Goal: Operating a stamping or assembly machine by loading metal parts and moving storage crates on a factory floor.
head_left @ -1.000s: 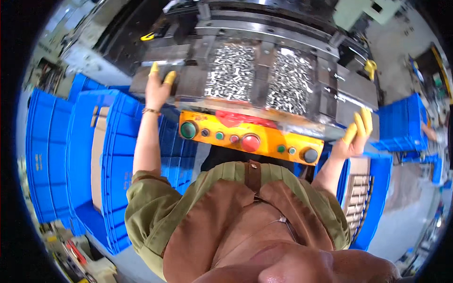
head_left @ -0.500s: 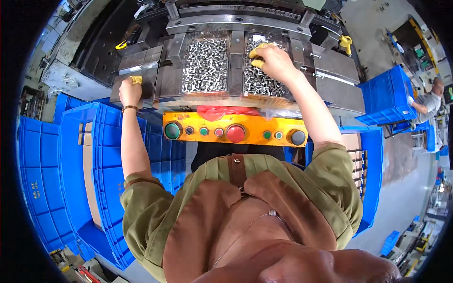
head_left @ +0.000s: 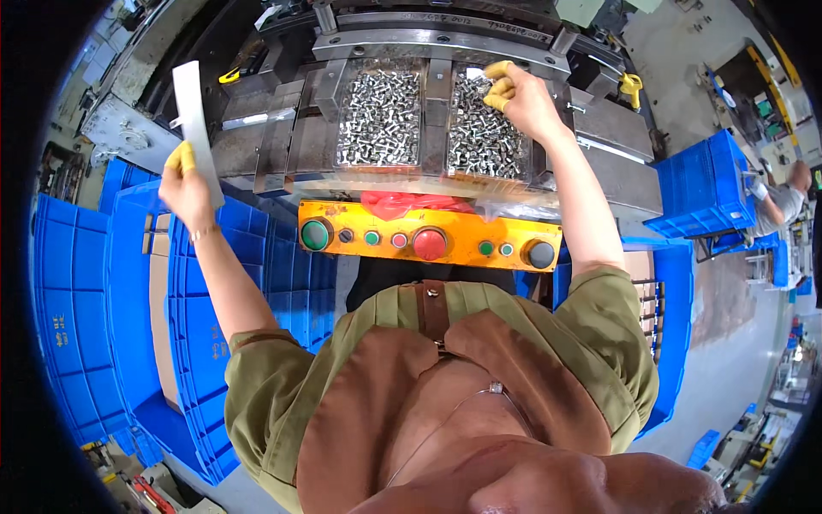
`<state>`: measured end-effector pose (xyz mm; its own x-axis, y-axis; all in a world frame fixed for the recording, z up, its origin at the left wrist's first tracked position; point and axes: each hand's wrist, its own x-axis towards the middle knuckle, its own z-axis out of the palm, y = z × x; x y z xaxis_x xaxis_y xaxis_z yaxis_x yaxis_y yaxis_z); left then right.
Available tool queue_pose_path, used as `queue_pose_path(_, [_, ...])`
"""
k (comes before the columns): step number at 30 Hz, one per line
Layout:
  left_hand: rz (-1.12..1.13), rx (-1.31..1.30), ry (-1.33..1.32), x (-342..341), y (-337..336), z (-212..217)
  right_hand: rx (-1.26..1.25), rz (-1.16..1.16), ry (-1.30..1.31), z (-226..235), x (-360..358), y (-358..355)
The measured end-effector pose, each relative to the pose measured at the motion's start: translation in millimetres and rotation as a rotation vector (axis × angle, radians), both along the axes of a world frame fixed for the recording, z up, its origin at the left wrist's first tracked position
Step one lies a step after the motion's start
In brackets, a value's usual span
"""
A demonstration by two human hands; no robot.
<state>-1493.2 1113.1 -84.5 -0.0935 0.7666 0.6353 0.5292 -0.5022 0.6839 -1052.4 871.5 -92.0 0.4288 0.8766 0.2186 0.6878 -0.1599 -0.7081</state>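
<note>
My left hand (head_left: 187,190), with yellow finger covers, grips a long flat metal strip (head_left: 192,103) to the left of the machine bed. The strip stands upright in the picture, and a small stub sticks out from its left edge. My right hand (head_left: 529,104), also in yellow finger covers, is over the far part of the right clear tray (head_left: 446,168). Its thumb and fingers are curled together; whatever they hold is too small to make out. Small shiny rivets (head_left: 488,141) fill that tray, and similar rivets (head_left: 381,120) fill the left one.
An orange control panel (head_left: 458,248) with round buttons runs along the near side of the machine. Red plastic film (head_left: 402,204) lies behind it. Blue crates (head_left: 193,317) stand at left, another blue crate (head_left: 702,193) at right, near another person's arm (head_left: 775,210).
My left hand has moved left from the machine bed's edge, and the metal strip now shows in it. The right hand has risen slightly away from the rivets, fingers curled closer together.
</note>
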Motion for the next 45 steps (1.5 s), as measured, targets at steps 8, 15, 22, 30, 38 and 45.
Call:
queue_pose_path(8, [-0.089, -0.184, -0.495, -17.5, -112.1, 1.1, -0.250, 0.088, -0.427, -17.5, -4.6, 38.3])
queue_pose_path(15, [-0.347, -0.116, -0.736, -44.8, -147.1, -11.1, -0.010, 0.253, -0.779, -29.2, 5.7, 49.7])
queue_pose_path(22, [-0.281, -0.121, -0.784, -67.7, -171.7, -9.0, 0.109, 0.257, -0.103, -3.3, 0.8, 30.5])
queue_pose_path(30, [-0.191, -0.235, -0.658, -53.4, -161.5, -26.4, 0.376, 0.170, 0.797, 43.2, -12.7, 18.4])
queue_pose_path(38, [-0.489, -0.338, -0.794, -22.4, -140.6, -46.4, 0.535, 0.279, 1.143, 79.6, -6.5, 36.2])
queue_pose_path(45, [-0.628, -0.284, -0.818, -20.7, -111.3, -78.7, 0.485, 0.181, 1.195, 83.3, 10.1, 44.7])
